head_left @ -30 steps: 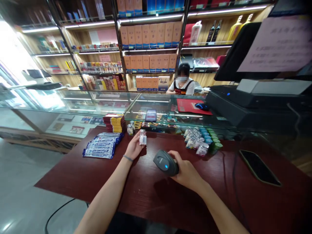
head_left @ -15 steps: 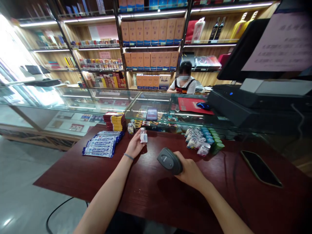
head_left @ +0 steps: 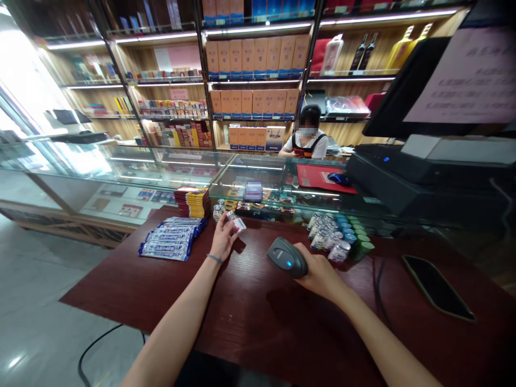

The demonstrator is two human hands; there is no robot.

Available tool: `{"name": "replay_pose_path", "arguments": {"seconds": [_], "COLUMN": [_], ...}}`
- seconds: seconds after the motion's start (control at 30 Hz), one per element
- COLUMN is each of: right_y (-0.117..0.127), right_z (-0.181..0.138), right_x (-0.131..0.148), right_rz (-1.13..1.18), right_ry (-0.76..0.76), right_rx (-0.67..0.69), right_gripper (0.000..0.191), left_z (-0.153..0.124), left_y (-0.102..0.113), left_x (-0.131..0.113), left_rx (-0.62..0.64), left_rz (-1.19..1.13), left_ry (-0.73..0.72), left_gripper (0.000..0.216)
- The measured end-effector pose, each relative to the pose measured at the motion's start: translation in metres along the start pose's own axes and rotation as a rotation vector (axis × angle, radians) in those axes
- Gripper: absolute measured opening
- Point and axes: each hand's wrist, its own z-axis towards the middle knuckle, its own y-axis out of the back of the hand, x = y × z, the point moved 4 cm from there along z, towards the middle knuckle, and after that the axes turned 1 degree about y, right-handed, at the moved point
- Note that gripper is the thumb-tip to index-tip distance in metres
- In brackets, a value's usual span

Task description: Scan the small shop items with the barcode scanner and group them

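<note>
My left hand (head_left: pixel 224 237) is closed around a small white bottle with a silvery cap (head_left: pixel 238 224), tilted with its base to the right. Just behind that hand, two similar small bottles (head_left: pixel 218 210) stand on the dark red table (head_left: pixel 242 306). In my right hand (head_left: pixel 316 271) is a dark grey barcode scanner (head_left: pixel 287 257), its head pointing left and a blue light lit on top. Between the scanner and the bottle in my left hand there is a gap. My right fingers are partly hidden by the scanner.
Blue-and-white packets (head_left: pixel 167 242) lie fanned at the left, before a stack of red and yellow packs (head_left: pixel 193 202). Rows of small bottles (head_left: pixel 322 231) and green containers (head_left: pixel 363 246) stand right. A phone (head_left: pixel 437 285) lies far right. Behind the glass counter (head_left: pixel 181 166) is a person (head_left: pixel 308 141).
The bottle in my left hand has gone from upright to tilted. A blue light now shows on the scanner, which sits slightly further right and higher in view.
</note>
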Motion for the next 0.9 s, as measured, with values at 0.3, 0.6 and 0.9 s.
{"name": "replay_pose_path", "arguments": {"seconds": [0.3,0.6,0.9], "right_y": [0.011,0.004,-0.008], "right_z": [0.006,0.006,0.002], "right_x": [-0.021,-0.012,-0.014], "right_rz": [0.021,0.239,0.312], "right_ry": [-0.048,-0.073,-0.017], "right_rx": [-0.094,-0.13,-0.119], "right_gripper": [0.039,0.035,0.04], "left_z": [0.011,0.02,0.046], "left_y": [0.009,0.001,-0.009], "left_x": [-0.004,-0.012,-0.007], "left_rx": [-0.143,-0.137,-0.121], "left_rz": [0.316,0.739,0.85], "left_ry": [-0.291,-0.463,-0.515], "left_gripper": [0.055,0.042,0.04]}}
